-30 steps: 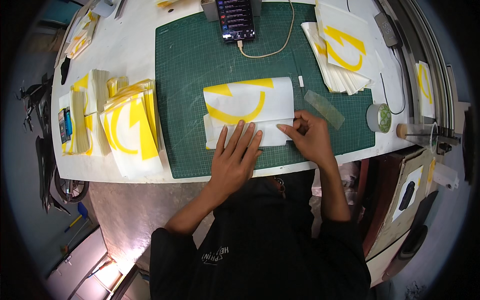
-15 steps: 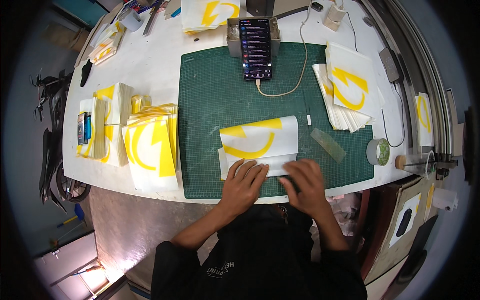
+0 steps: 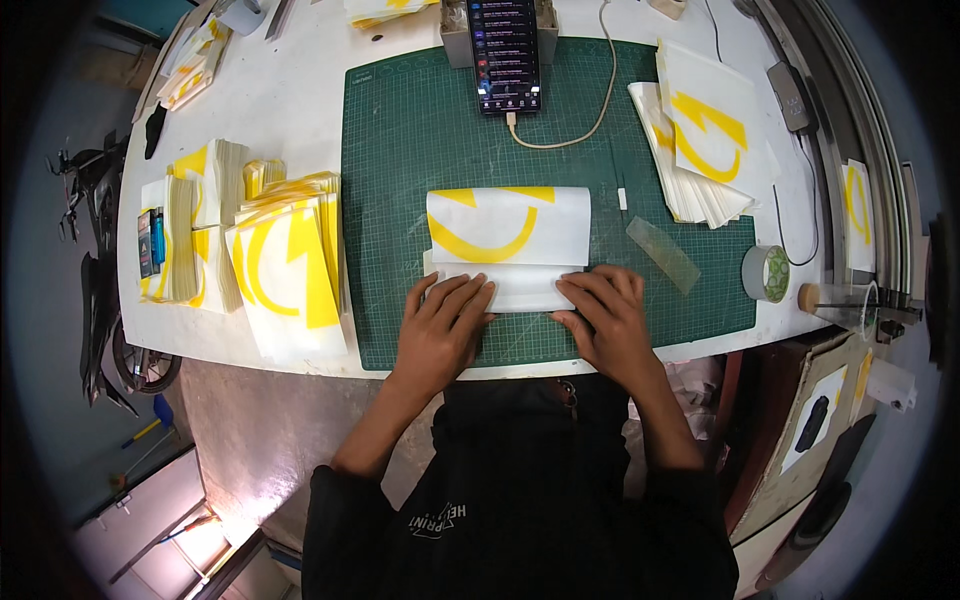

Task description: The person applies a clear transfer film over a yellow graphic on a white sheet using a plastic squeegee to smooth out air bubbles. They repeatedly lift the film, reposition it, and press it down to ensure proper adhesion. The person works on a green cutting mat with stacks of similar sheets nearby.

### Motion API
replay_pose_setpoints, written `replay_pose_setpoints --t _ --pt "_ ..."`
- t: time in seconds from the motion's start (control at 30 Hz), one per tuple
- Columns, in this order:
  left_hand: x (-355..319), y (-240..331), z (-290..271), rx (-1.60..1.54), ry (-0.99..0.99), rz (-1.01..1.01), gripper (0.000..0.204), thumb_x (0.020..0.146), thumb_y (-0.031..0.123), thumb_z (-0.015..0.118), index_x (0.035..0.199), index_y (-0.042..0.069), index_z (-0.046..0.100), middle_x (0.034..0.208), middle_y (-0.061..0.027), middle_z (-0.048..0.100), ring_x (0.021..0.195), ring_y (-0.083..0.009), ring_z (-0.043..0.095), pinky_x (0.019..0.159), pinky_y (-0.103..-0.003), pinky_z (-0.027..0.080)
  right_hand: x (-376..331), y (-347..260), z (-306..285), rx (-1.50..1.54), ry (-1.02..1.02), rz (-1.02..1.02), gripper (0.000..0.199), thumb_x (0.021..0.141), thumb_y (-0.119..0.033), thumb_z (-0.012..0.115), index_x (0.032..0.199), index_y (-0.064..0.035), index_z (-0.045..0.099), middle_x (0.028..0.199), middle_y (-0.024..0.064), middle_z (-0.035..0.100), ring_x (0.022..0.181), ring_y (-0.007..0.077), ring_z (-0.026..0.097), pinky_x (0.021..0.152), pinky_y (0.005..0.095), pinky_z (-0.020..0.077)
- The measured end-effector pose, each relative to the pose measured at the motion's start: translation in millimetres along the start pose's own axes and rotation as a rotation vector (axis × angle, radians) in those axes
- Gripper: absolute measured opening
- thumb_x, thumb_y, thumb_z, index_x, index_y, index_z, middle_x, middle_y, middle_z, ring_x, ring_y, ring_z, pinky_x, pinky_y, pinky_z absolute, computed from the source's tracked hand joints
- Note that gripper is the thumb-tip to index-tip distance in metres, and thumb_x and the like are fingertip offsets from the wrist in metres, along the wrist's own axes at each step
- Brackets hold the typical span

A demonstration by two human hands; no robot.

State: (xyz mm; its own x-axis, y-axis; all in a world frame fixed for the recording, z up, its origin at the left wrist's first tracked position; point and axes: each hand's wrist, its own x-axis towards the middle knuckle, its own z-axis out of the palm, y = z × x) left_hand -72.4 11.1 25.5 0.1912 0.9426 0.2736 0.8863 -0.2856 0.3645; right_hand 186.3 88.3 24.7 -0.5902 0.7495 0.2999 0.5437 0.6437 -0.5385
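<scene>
On green mat (image 3: pixel 400 140): sheet (image 3: pixel 508 225) lengthwise left-right, both hands flat.

Light falls evenly from above, bright on the white table (image 3: pixel 290 90) and softer on the green cutting mat (image 3: pixel 420 140). Shadows are short and faint, hugging the near edges of the left hand (image 3: pixel 440 330) and right hand (image 3: pixel 605 320). Mild glare washes out the far white surface and a patch of floor at the near left. The centre is sharp, grid lines crisp. Toward the rim straight edges bow strongly, detail softens, and the picture darkens into a black circular vignette. The dark clothing near the bottom loses detail.
</scene>
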Motion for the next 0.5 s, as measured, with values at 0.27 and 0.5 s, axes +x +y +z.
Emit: replay_pose_setpoints --t 0.27,0.5 --pt "8.4 1.2 -0.3 -0.015 -0.017 0.031 0.038 0.087 0.01 0.082 0.124 0.006 0.075 0.119 -0.006 0.073 0.114 -0.0245 0.067 0.112 -0.051 0.045 5.5 2.3 2.3 0.013 -0.068 -0.029 0.032 0.086 -0.015 0.083 0.115 -0.0043 0.075 0.107 0.0068 0.064 0.106 0.0271 0.059 0.098 0.0497 0.0396" --pt "15.6 6.4 -0.8 -0.14 0.093 0.036 0.042 0.081 0.005 0.086 0.121 0.005 0.074 0.128 -0.0161 0.066 0.113 -0.0338 0.065 0.102 -0.049 0.05 8.3 1.1 -9.9 0.04 0.028 0.02 0.042 0.08 -0.011 0.09 0.118 -0.0047 0.073 0.101 0.0082 0.064 0.104 0.025 0.06 0.096 0.043 0.0424"
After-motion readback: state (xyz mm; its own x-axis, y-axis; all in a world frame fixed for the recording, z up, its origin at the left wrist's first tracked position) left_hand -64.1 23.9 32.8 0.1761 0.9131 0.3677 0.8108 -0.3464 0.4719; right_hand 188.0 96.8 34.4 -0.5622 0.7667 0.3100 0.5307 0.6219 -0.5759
